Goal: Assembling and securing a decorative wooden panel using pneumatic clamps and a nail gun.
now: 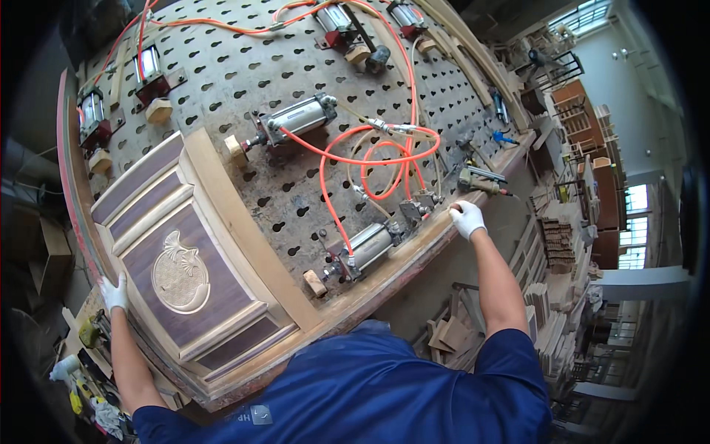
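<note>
On the perforated bench (244, 81), left hand (113, 293) grips the panel (185, 259); right hand (467, 219) presses the edge.

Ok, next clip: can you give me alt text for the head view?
A person in a blue shirt leans over a perforated clamping table, gloved left hand on the edge of a carved wooden panel, gloved right hand at the table's edge by a valve. Pneumatic cylinders with orange hoses sit across the table.

Dark carved wooden panel (185, 274) lies flat on perforated workbench (244, 89)
</note>
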Demonstrator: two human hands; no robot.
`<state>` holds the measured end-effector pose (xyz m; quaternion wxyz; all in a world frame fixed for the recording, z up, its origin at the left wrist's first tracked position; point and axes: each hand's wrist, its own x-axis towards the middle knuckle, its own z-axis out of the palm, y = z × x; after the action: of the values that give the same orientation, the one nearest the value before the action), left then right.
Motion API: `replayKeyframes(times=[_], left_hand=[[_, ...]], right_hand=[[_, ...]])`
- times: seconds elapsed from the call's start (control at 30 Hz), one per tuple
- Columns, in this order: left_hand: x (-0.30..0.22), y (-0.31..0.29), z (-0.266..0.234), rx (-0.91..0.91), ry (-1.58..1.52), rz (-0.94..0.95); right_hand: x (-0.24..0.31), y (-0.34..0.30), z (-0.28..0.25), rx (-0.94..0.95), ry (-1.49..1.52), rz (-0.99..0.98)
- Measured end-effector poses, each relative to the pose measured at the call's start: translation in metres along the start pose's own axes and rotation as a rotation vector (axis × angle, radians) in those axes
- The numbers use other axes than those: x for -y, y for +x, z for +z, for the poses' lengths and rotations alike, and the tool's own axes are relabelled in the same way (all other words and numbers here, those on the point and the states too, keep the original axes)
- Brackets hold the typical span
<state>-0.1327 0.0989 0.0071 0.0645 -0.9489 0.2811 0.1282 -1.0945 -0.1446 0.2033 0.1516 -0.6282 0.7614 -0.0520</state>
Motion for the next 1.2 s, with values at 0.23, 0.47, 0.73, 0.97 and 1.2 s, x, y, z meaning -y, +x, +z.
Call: replayKeyframes(times=[0.23, 0.47, 0.73, 0.97, 1.2], left_hand=[[-0.055, -0.323, 0.048, -0.043, -0.501, 0.069], [-0.111, -0.577, 0.1, 0.224, -0.307, -0.26], [-0.203, -0.544, 0.036, 0.229, -0.762, -0.22], [-0.18, -0.597, 0.04, 0.232, -0.84, -0.401], [-0.158, -0.603, 0.027, 0.392, -0.738, -0.453]], right_hand=[[-0.076, 0.064, 0.099, 0.108, 0.035, -0.047], [0.049, 0.085, 0.043, -0.095, 0.701, -0.381], [0.113, 0.239, 0.208, 0.322, 1.775, 0.519], [0.143, 0.202, 0.162, 0.404, 1.397, 0.094], [0.138, 0.23, 0.162, 0.159, 1.153, -0.228]])
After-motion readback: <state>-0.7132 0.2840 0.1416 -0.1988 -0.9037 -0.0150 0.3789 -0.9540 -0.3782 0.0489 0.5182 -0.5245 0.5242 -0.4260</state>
